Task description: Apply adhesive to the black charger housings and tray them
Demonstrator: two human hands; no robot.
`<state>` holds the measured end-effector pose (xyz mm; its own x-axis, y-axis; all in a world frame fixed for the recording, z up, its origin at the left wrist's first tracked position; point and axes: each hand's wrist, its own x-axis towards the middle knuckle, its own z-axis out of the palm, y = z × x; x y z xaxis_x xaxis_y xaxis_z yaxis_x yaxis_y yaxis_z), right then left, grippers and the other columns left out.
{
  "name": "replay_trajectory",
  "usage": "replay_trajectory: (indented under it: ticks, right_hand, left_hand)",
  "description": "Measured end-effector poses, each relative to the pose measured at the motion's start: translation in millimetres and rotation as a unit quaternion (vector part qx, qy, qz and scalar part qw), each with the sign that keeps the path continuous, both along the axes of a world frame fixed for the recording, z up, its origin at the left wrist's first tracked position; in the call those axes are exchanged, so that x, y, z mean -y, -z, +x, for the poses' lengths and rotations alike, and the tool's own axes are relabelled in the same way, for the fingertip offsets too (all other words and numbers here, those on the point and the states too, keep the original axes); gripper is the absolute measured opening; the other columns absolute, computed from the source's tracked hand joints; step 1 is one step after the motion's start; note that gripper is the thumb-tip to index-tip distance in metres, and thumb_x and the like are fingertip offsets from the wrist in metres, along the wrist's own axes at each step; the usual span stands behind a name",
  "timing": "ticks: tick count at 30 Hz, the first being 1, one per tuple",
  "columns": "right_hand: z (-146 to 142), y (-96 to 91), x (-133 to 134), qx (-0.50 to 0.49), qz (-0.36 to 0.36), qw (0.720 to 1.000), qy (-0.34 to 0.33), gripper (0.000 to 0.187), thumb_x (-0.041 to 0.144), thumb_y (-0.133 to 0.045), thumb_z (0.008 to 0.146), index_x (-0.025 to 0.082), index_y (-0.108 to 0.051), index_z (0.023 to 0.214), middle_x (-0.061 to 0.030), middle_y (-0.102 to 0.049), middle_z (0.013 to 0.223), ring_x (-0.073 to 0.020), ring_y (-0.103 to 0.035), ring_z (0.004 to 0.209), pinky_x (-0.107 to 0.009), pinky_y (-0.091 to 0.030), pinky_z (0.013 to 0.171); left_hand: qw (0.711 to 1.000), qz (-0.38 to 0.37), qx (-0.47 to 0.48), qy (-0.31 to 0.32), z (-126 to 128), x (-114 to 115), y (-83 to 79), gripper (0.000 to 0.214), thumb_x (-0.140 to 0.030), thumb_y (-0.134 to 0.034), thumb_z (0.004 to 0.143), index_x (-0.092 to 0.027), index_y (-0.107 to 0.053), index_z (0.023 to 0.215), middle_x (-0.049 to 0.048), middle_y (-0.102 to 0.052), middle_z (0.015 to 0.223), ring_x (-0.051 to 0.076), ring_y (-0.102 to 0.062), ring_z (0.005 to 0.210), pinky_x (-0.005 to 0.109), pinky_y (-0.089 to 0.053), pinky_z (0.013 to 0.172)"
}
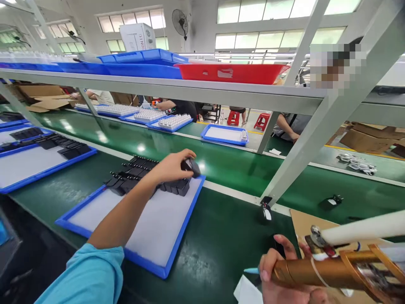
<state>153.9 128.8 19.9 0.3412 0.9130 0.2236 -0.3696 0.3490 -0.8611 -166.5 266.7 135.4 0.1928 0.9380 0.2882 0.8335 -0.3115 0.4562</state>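
My left hand [174, 165] reaches out over a blue-rimmed white tray [148, 236] and is closed on a small black part [192, 166] above the tray's far right corner. Rows of several black parts [139, 175] line the tray's far edge. At the lower right, my right hand [278, 274] is wrapped round the handle of a gold-coloured tool [319, 272] with a blue tip [251, 270], held just above the green belt.
A green conveyor belt [228, 169] runs left to right. Another blue tray with black parts [38, 160] lies at left. A grey shelf post [303, 156] slants up at right. Cardboard [303, 221] lies at right. Other people work across the belt.
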Motion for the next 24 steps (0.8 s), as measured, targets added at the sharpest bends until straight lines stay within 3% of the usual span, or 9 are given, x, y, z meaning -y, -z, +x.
replay_trajectory:
  ticks: [2,4,7,9,11,15,18,21,24]
  right_hand:
    - [-8,-12.2,8,-0.055,0.002,0.998,0.020,0.049,0.067,-0.033,0.074,0.043,-0.058,0.108,-0.0022,-0.063,0.104,-0.0124,-0.044,0.037,-0.033,-0.033,0.037]
    - [-11,-19.2,11,-0.077,0.015,0.997,0.028,0.045,0.060,-0.035,0.075,0.038,-0.060,0.106,-0.0034,-0.064,0.101,-0.0126,-0.043,0.035,-0.033,-0.032,0.037]
    - [-11,-21.7,10,-0.075,0.050,0.996,0.008,0.042,0.055,-0.037,0.076,0.035,-0.060,0.106,-0.0040,-0.065,0.101,-0.0128,-0.045,0.034,-0.033,-0.032,0.038]
    - [-11,-21.7,9,-0.070,0.068,0.995,-0.004,0.041,0.052,-0.039,0.076,0.033,-0.059,0.106,-0.0041,-0.066,0.101,-0.0121,-0.046,0.034,-0.032,-0.034,0.038]
    - [-12,-22.7,9,-0.071,0.070,0.995,-0.010,0.039,0.051,-0.040,0.076,0.032,-0.058,0.105,-0.0037,-0.066,0.101,-0.0120,-0.048,0.035,-0.031,-0.034,0.037]
    - [-13,-27.1,11,-0.085,0.071,0.994,-0.013,0.037,0.049,-0.043,0.075,0.030,-0.057,0.103,-0.0034,-0.066,0.100,-0.0124,-0.049,0.035,-0.030,-0.033,0.035]
    - [-13,-28.3,11,-0.087,0.079,0.993,-0.017,0.036,0.048,-0.044,0.076,0.030,-0.056,0.104,-0.0034,-0.066,0.100,-0.0122,-0.049,0.036,-0.029,-0.034,0.036]
    - [-12,-26.2,9,-0.091,0.093,0.991,-0.029,0.035,0.047,-0.044,0.078,0.029,-0.055,0.106,-0.0050,-0.066,0.101,-0.0122,-0.051,0.038,-0.028,-0.034,0.036]
    - [-11,-23.0,8,-0.092,0.108,0.990,-0.021,0.038,0.048,-0.048,0.077,0.027,-0.056,0.108,-0.0057,-0.065,0.102,-0.0115,-0.052,0.040,-0.027,-0.036,0.034]
  left_hand:
    - [0.996,-0.031,0.023,0.086,33,53,11.2,0.045,-0.026,-0.070,0.067,-0.026,-0.060,0.111,-0.0001,-0.070,0.096,0.021,-0.066,0.083,0.026,-0.048,0.072]
    - [0.985,-0.082,0.045,0.148,59,94,34.1,0.049,-0.024,-0.071,0.066,-0.029,-0.060,0.114,-0.0011,-0.070,0.094,0.020,-0.066,0.079,0.026,-0.047,0.069]
    - [0.981,-0.141,0.031,0.126,84,129,79.4,0.055,-0.022,-0.069,0.066,-0.029,-0.058,0.119,0.0015,-0.069,0.099,0.024,-0.066,0.085,0.029,-0.047,0.070]
    - [0.982,-0.166,0.014,0.083,95,139,105.4,0.058,-0.020,-0.067,0.065,-0.026,-0.057,0.122,0.0054,-0.067,0.108,0.028,-0.064,0.094,0.034,-0.048,0.077]
    - [0.983,-0.176,0.022,0.041,103,144,121.8,0.067,-0.023,-0.068,0.067,-0.025,-0.051,0.132,0.0098,-0.062,0.118,0.031,-0.061,0.104,0.039,-0.048,0.085]
    - [0.979,-0.178,0.101,0.010,108,153,130.5,0.107,-0.052,-0.076,0.066,-0.028,-0.018,0.153,0.0153,-0.045,0.140,0.036,-0.048,0.124,0.047,-0.042,0.098]
    - [0.968,-0.209,0.132,0.042,101,161,133.9,0.122,-0.058,-0.081,0.059,-0.030,-0.011,0.154,0.0150,-0.045,0.140,0.035,-0.046,0.125,0.047,-0.040,0.100]
    - [0.961,-0.226,0.148,0.049,96,168,143.1,0.101,-0.051,-0.080,0.065,-0.034,-0.027,0.149,0.0090,-0.055,0.128,0.027,-0.058,0.103,0.039,-0.047,0.087]
    - [0.970,-0.189,0.152,0.019,99,174,153.9,0.054,-0.044,-0.072,0.076,-0.029,-0.057,0.126,0.0045,-0.061,0.106,0.021,-0.058,0.087,0.034,-0.047,0.077]
